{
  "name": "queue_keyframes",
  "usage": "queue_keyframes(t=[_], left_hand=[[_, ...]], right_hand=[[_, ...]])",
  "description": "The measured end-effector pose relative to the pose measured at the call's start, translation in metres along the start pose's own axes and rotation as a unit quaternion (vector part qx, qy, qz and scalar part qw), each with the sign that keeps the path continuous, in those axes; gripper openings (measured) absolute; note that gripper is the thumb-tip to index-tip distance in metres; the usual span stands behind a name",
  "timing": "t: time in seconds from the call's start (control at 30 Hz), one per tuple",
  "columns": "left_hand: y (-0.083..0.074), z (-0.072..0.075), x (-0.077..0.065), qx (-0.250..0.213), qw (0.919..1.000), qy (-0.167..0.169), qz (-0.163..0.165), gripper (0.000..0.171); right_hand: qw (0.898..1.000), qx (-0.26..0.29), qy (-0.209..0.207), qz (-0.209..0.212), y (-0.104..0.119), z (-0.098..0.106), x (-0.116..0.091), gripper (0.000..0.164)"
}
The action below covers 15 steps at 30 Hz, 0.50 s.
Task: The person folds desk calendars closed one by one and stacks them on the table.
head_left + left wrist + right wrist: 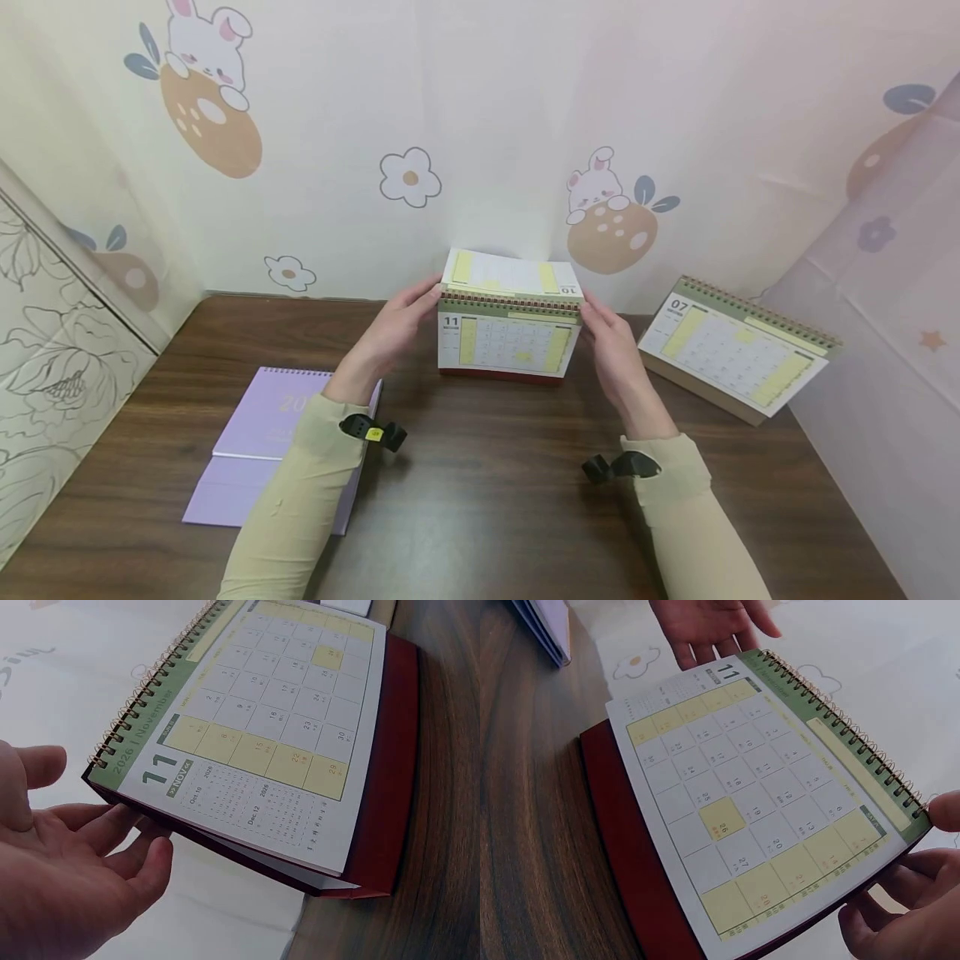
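A desk calendar (pixel 510 342) with a dark red stand and a gold ring binding stands at the back middle of the table, showing November. Its October page (pixel 513 273) hangs over the back, upside down from here. At the calendar's left edge is my left hand (pixel 393 325), its fingertips touching the side behind the page while the thumb sits apart from it in the left wrist view. My right hand (pixel 617 358) holds the other upper corner, thumb by the end of the rings (pixel 922 812) and fingers (pixel 900 881) curled at the back edge.
To the right a second desk calendar (pixel 735 346), showing 07, stands at an angle. A purple spiral calendar (pixel 247 417) lies on the left, partly under my left sleeve. A patterned curtain (pixel 480 108) closes off the back of the wooden table (pixel 480 483).
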<state>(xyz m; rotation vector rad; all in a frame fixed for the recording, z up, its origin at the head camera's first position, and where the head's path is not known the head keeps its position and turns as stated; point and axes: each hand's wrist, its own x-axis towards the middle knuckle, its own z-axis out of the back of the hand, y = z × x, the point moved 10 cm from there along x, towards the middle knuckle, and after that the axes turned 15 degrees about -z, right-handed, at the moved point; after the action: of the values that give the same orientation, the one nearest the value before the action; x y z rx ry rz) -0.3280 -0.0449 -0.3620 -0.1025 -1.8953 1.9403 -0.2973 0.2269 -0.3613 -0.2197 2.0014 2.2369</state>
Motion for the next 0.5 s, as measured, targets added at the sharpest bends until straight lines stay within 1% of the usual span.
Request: queue_keyframes(t=[0.1, 0.23, 0.5], left_hand=[[-0.002, 0.001, 0.000, -0.007, 0.9999, -0.010, -0.004, 0.049], [-0.006, 0.002, 0.000, -0.012, 0.9996, -0.017, -0.020, 0.048], [-0.016, 0.005, 0.001, -0.024, 0.9983, -0.025, -0.048, 0.047]], right_hand=[[1.000, 0.012, -0.001, 0.002, 0.002, 0.000, -0.002, 0.054], [1.000, 0.027, -0.004, 0.009, 0.006, 0.002, -0.004, 0.052], [0.998, 0.046, -0.002, 0.040, 0.017, 0.003, -0.011, 0.051]])
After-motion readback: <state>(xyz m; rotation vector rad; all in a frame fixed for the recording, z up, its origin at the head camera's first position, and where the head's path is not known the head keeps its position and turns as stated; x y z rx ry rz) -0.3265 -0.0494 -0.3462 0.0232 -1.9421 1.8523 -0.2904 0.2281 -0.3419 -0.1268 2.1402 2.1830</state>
